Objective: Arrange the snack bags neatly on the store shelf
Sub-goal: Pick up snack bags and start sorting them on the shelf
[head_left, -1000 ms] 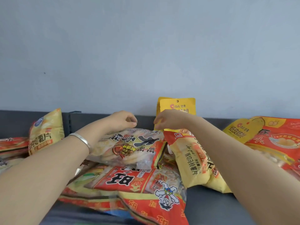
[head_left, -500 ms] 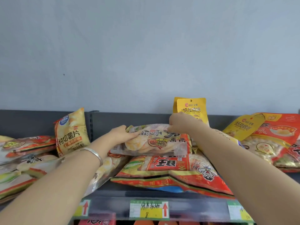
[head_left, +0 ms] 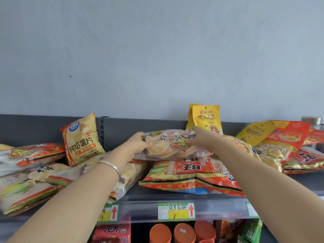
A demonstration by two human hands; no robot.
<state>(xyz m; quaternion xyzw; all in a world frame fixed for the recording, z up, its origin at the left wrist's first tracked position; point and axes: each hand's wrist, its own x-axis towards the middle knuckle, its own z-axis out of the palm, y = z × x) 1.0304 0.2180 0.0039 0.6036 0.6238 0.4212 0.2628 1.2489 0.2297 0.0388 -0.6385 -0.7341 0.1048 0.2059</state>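
Both hands are on one bag. The left hand [head_left: 138, 142] grips the left end of a clear cracker bag [head_left: 171, 146], fingers curled over its top edge. The right hand [head_left: 198, 137] grips the bag's right end, fingers bent down over the top; its thumb is hidden. The bag lies flat and lengthwise between the two hands.

Directly under the hands is a big red bag [head_left: 189, 171], flat on the shelf [head_left: 140, 208]. Whether the cracker bag rests on it or hangs just above, I cannot tell. There is a silver bracelet [head_left: 112, 165] on the left wrist.

Just behind the right hand, a yellow pouch [head_left: 206, 118] stands upright against the shelf back. To the right of that hand is a heap of red and yellow bags [head_left: 289, 146], lying at odd angles.

To the left of the left hand, a yellow chip bag [head_left: 82, 139] stands tilted. Below the left forearm and further left is a pile of clear bags [head_left: 26, 181], lying flat, one poking past the shelf edge.

Below the hands, a yellow price tag [head_left: 176, 211] with a red arrow sits on the shelf's front rail. Lower down, on the next level, are orange lids [head_left: 160, 233].
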